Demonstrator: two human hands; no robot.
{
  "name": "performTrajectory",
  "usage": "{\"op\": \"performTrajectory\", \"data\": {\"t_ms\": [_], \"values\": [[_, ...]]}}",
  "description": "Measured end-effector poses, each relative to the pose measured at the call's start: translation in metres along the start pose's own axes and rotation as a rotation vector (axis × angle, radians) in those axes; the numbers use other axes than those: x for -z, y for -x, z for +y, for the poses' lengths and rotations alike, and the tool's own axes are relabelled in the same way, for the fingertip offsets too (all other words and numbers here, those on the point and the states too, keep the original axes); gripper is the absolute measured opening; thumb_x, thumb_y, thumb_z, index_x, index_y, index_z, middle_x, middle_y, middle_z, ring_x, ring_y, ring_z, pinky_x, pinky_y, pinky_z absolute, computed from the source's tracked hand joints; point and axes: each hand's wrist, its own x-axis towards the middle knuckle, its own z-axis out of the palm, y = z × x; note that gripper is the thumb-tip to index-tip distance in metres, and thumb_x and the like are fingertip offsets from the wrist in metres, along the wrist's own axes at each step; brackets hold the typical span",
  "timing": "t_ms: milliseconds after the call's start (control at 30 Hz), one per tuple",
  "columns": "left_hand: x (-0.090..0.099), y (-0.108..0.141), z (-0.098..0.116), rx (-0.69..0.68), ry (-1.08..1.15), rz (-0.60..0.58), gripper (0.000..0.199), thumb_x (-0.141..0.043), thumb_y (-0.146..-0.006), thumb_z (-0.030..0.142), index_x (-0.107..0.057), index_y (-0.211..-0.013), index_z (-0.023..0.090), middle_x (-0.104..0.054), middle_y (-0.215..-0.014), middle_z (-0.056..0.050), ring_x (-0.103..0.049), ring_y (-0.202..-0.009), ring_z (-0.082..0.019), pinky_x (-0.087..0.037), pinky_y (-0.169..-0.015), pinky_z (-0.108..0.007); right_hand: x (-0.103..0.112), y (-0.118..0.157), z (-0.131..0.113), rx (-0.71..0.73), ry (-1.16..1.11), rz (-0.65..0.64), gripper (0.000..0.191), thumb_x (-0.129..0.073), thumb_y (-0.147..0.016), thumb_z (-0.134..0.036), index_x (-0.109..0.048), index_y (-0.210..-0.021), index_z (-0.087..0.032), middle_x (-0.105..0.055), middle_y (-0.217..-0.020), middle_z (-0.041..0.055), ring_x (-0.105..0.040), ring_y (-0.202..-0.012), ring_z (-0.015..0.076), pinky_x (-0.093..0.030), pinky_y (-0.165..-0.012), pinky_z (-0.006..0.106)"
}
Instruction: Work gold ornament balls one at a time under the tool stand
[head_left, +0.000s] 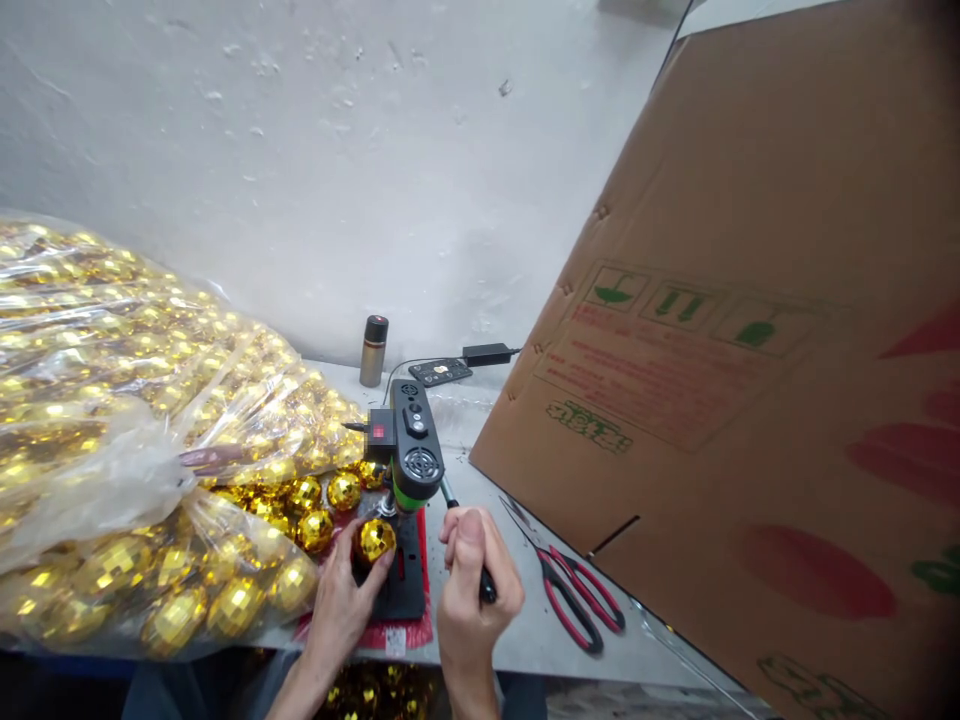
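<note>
A ball held at a bench press. The left hand [339, 600], thumb and fingers curved partly open, grips a round, gold, mirror-faceted ball [376, 541] above the flat black base plate [409, 588] of a round-ended black-and-green press [417, 435], near the front edge of the grey-white table [521, 635]. The right hand [478, 570] is closed in a fist round the black-gripped lever [488, 588]. Step in hand, as judged: aligning the ball beneath the press; contact cannot be told. The next move calls for steady alignment and a controlled lever stroke.
</note>
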Motion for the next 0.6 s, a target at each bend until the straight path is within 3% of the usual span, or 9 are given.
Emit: {"op": "performTrajectory", "data": {"t_ms": [233, 433, 600], "values": [[-0.004, 0.001, -0.008, -0.224, -0.164, 0.001, 0.052, -0.069, -0.088, 0.047, -0.069, -0.132, 0.019, -0.081, -0.125, -0.018, -0.077, -0.115, -0.039, -0.061, -0.101, -0.059, 0.003, 0.003, 0.002, 0.013, -0.017, -0.024, 0.033, -0.047, -0.11, -0.013, -0.053, -0.079, -0.022, -0.05, -0.068, -0.0055, -0.05, -0.058, 0.0079, -0.04, -0.054, 0.021], [0.001, -0.01, 0.007, -0.191, -0.196, -0.117, 0.053, -0.078, -0.077, 0.042, -0.074, -0.124, 0.019, -0.082, -0.116, -0.015, -0.076, -0.109, -0.04, -0.062, -0.098, -0.057, 0.007, 0.006, 0.005, 0.031, -0.034, -0.052, 0.03, -0.047, -0.109, -0.011, -0.053, -0.082, -0.023, -0.052, -0.071, -0.0047, -0.054, -0.063, 0.0086, -0.044, -0.058, 0.021], [0.001, -0.01, 0.011, -0.15, -0.179, -0.124, 0.048, -0.078, -0.075, 0.04, -0.075, -0.119, 0.021, -0.082, -0.111, -0.013, -0.075, -0.107, -0.038, -0.06, -0.097, -0.056, 0.011, 0.024, 0.019, 0.092, -0.009, -0.065, 0.03, -0.046, -0.108, -0.009, -0.051, -0.081, -0.023, -0.054, -0.071, -0.0043, -0.056, -0.063, 0.0093, -0.044, -0.058, 0.022]]}}
